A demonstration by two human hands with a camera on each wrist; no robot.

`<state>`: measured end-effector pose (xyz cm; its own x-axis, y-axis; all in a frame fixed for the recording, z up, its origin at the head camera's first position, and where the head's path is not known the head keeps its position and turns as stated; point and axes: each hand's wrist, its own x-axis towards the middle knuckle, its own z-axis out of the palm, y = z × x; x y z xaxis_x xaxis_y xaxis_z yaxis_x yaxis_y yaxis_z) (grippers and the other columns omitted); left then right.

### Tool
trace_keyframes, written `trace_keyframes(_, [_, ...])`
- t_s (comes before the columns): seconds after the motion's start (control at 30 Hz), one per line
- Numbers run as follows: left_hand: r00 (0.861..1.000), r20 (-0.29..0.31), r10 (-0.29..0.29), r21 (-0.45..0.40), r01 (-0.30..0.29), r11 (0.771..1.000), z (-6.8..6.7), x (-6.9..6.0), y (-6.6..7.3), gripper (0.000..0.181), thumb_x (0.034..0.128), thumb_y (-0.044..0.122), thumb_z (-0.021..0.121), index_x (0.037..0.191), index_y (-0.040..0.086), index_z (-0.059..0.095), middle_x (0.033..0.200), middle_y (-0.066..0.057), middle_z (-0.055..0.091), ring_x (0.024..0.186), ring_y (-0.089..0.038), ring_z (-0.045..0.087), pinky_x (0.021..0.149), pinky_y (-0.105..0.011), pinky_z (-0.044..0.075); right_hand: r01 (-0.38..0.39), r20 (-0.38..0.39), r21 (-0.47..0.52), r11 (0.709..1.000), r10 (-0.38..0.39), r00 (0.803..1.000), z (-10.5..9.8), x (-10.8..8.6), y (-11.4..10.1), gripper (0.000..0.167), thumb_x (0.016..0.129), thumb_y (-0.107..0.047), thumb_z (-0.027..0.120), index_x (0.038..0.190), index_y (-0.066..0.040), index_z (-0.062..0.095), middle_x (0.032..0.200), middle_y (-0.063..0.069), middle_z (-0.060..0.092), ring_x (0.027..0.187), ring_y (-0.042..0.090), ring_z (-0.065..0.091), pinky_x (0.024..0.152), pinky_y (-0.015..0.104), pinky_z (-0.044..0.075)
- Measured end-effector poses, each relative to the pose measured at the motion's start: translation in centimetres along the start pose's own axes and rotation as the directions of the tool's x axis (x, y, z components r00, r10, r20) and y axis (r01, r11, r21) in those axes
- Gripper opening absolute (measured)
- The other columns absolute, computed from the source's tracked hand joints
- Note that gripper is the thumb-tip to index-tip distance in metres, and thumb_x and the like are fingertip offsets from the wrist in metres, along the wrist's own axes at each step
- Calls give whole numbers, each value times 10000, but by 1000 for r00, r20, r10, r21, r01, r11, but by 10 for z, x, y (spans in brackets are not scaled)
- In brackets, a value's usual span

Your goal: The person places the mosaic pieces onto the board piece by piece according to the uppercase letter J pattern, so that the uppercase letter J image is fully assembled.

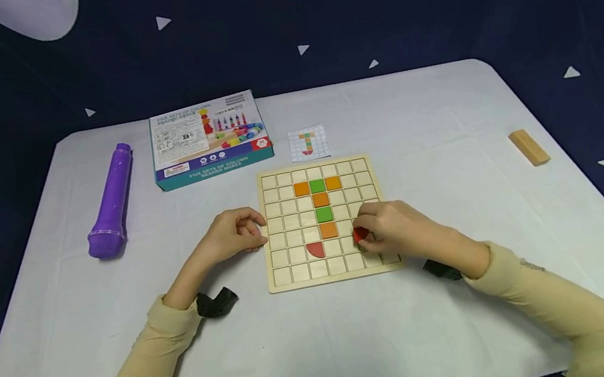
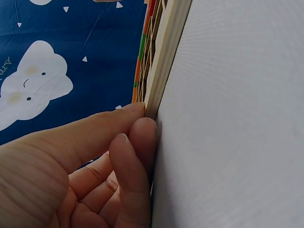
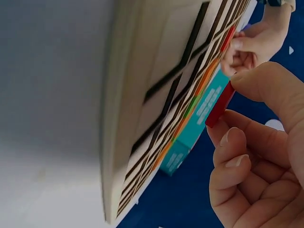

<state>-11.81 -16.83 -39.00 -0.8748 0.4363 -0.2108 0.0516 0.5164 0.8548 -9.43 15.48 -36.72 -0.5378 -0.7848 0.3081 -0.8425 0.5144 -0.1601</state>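
A square wooden grid board (image 1: 298,273) lies on the table, with orange and green square tiles (image 1: 324,214) set in a T shape. A red quarter-round tile (image 1: 316,250) sits in a lower cell. My right hand (image 1: 393,227) pinches another red tile (image 3: 221,105) between thumb and finger, above the board's right part. The right wrist view shows that tile tilted and apart from the board. At the board's left edge, my left hand (image 1: 233,232) holds the rim with thumb and finger, its other fingers curled. Behind the board lies a small pattern card (image 1: 308,144).
A boxed bead set (image 1: 209,138) lies at the back left, beside a purple microphone (image 1: 111,204). On the right is a small wooden block (image 1: 529,148). A dark cloth with white shapes (image 1: 236,38) hangs behind the white table (image 1: 328,344).
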Motion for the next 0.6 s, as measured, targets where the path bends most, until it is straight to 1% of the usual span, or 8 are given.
trace_keyframes(0.2, [1000, 0, -9, -5, 9, 1000, -1, 0, 0, 267, 784, 50, 713, 1012, -32, 599, 712, -88, 632, 552, -99, 575, 578, -236, 477, 37, 40, 0, 999, -37, 999, 6, 11, -9, 86, 704, -63, 721, 749, -72, 649, 709, -9, 594, 604, 54, 525, 546, 171, 449])
trace_keyframes(0.37, [1000, 1, -15, -15, 15, 1000, 0, 0, -1, 268, 785, 55, 713, 1011, -31, 599, 716, -96, 633, 548, -98, 568, 572, -237, 478, 50, 81, 12, 999, -50, 995, 9, 19, -15, 67, 712, -64, 704, 748, -85, 652, 701, -24, 585, 598, 49, 507, 550, 162, 435])
trace_keyframes(0.6, [1000, 3, -19, -8, 19, 1000, 0, 2, -1, 269, 786, 60, 713, 1013, -29, 599, 715, -87, 632, 552, -107, 569, 578, -243, 481, 23, 176, 6, 1000, -24, 984, 11, 25, -21, 55, 740, -67, 698, 747, -83, 646, 696, -20, 568, 604, 75, 489, 558, 188, 433])
